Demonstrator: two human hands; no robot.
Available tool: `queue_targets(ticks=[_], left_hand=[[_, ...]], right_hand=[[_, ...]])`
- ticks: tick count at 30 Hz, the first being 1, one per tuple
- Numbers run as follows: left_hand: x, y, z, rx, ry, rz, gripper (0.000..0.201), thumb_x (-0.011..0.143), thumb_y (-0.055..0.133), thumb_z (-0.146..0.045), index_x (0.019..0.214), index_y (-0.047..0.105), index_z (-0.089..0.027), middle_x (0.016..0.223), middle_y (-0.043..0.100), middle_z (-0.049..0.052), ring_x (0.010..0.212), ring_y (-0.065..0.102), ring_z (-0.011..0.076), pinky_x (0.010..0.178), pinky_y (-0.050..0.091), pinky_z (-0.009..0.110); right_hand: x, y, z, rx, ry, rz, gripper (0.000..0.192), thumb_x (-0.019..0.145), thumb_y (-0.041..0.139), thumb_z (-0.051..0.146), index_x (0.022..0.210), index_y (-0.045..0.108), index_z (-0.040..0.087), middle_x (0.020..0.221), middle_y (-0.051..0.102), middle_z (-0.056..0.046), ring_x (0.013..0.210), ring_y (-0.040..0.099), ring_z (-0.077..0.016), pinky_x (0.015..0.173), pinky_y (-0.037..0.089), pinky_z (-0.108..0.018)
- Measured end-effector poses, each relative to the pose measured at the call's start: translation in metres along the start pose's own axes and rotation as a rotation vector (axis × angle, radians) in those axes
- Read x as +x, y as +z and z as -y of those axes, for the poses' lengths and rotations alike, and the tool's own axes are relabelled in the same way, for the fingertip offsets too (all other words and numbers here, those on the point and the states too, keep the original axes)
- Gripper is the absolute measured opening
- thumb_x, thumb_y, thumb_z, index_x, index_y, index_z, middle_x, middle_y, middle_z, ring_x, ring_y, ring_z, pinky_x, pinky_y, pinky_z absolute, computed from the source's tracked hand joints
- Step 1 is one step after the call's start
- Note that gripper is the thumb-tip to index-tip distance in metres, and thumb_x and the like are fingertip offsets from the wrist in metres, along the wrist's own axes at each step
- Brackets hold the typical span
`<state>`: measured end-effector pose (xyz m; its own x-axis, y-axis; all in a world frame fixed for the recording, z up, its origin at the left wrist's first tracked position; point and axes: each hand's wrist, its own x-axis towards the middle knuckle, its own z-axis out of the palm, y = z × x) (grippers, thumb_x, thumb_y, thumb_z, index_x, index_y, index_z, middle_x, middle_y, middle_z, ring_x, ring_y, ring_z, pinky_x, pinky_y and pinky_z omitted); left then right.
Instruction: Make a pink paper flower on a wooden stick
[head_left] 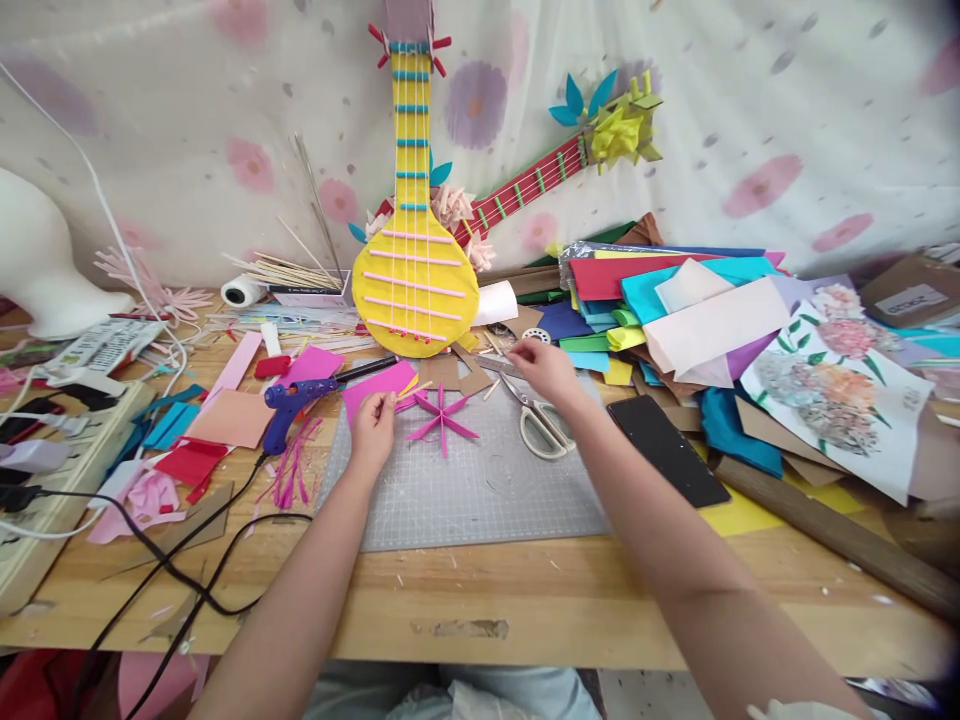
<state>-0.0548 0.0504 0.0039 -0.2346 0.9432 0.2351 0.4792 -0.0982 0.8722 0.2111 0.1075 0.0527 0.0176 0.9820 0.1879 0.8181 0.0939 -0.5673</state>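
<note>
On the grey cutting mat (420,510) lies a pink star-shaped paper flower (442,411) with several thin, pointed arms. My left hand (371,428) is at its left, fingers pinched around the end of a thin pink paper strip; a slim yellow strip (410,386) shows beside the fingertips. My right hand (553,372) hovers over the mat's far right part, its fingers closed together; whatever they pinch is too small to tell. Just below it lie scissors (544,438) with pale handles, blades pointing away. A pink paper sheet (367,390) lies partly behind my left hand.
A blue glue gun (294,405) rests left of the mat, its black cord (225,505) trailing forward. A yellow paper lute (415,270) stands behind. A black phone (666,452) and stacked coloured paper (705,310) sit right. A power strip (67,500) occupies the left edge.
</note>
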Motion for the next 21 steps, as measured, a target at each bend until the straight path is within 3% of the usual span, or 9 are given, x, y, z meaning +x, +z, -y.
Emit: queue_targets(ticks=[3, 6, 8, 14, 21], left_hand=[[0.002, -0.002, 0.002, -0.139, -0.083, -0.011, 0.026, 0.082, 0.041, -0.038, 0.065, 0.047, -0.019, 0.050, 0.042, -0.004, 0.049, 0.042, 0.0102, 0.051, 0.036, 0.022], [0.002, -0.002, 0.002, -0.198, -0.085, -0.021, 0.027, 0.081, 0.044, -0.039, 0.064, 0.047, -0.019, 0.049, 0.041, -0.004, 0.047, 0.040, 0.0091, 0.049, 0.034, 0.021], [0.001, -0.002, 0.001, -0.206, -0.087, -0.016, 0.027, 0.080, 0.045, -0.039, 0.062, 0.047, -0.018, 0.048, 0.041, -0.004, 0.047, 0.039, 0.0089, 0.048, 0.033, 0.021], [-0.001, -0.004, -0.004, -0.161, -0.057, 0.007, 0.028, 0.079, 0.047, -0.035, 0.057, 0.045, -0.018, 0.049, 0.040, -0.004, 0.048, 0.038, 0.0089, 0.049, 0.031, 0.021], [-0.001, -0.004, -0.006, -0.130, -0.017, 0.008, 0.027, 0.080, 0.047, -0.032, 0.056, 0.045, -0.017, 0.051, 0.041, -0.003, 0.050, 0.038, 0.0093, 0.051, 0.032, 0.022]], right_hand=[[0.018, -0.021, -0.030, -0.381, -0.068, -0.013, 0.024, 0.073, 0.056, 0.027, 0.094, 0.062, 0.017, 0.092, 0.061, -0.012, 0.091, 0.051, -0.0251, 0.073, 0.037, -0.032], [0.028, -0.023, -0.047, -0.657, -0.137, 0.132, 0.046, 0.069, 0.058, 0.023, 0.114, 0.053, 0.016, 0.108, 0.054, -0.015, 0.097, 0.049, -0.0274, 0.078, 0.038, -0.034], [0.032, -0.019, -0.050, -0.748, -0.161, 0.188, 0.051, 0.070, 0.055, 0.021, 0.119, 0.047, 0.017, 0.112, 0.051, -0.014, 0.095, 0.050, -0.0260, 0.077, 0.038, -0.033], [0.052, -0.026, -0.050, -0.807, -0.232, 0.162, 0.042, 0.073, 0.048, 0.017, 0.115, 0.050, 0.017, 0.108, 0.053, -0.013, 0.094, 0.053, -0.0239, 0.078, 0.039, -0.032], [0.078, -0.054, -0.055, -0.734, -0.047, 0.047, 0.038, 0.077, 0.041, 0.017, 0.113, 0.052, 0.017, 0.109, 0.054, -0.013, 0.091, 0.057, -0.0242, 0.070, 0.042, -0.031]])
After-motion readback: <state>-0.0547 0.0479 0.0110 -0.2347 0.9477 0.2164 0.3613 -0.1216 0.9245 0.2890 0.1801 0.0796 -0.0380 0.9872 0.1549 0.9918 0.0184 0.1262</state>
